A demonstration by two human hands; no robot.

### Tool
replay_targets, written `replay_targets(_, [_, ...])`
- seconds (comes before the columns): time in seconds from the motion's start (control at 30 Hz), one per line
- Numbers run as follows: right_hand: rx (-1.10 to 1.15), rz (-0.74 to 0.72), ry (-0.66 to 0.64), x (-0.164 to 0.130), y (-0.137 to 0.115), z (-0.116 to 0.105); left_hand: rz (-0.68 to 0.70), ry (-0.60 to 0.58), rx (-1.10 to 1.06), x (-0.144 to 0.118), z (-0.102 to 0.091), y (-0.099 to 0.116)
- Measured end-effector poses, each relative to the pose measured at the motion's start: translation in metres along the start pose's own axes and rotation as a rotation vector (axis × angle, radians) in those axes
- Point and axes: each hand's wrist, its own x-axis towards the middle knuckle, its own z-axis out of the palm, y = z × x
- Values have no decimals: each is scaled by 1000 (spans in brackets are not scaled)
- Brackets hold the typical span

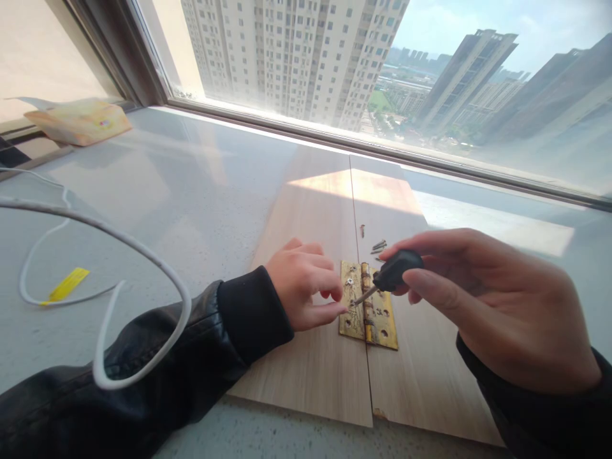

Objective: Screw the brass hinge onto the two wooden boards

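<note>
A: White cable [143,255] hangs nearest, over left sleeve. Hands?
B: Left hand [306,287] pinches a screw on brass hinge [368,306], mid-boards [310,370]. Right hand [482,299] clamps screwdriver [389,275], tip at that screw. Spare screws [377,245] just beyond.

Grey speckled sill counter [201,191] runs beneath a wide window [335,64] with a dark frame, well beyond the grip. Outside: high-rise blocks [291,57] under hazy daylight. Sunlight falls across the counter beyond the grip. Off to the left lie a white cable [143,255] and a tan packet [79,121].
</note>
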Motion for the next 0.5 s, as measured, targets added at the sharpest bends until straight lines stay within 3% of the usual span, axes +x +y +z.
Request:
replay_targets(0.2, [56, 4, -9, 0, 6, 2, 71, -152, 122, 14, 4, 1])
replay_targets(0.5, [-17, -29, -30, -1, 6, -3, 79, -112, 75, 17, 12, 0])
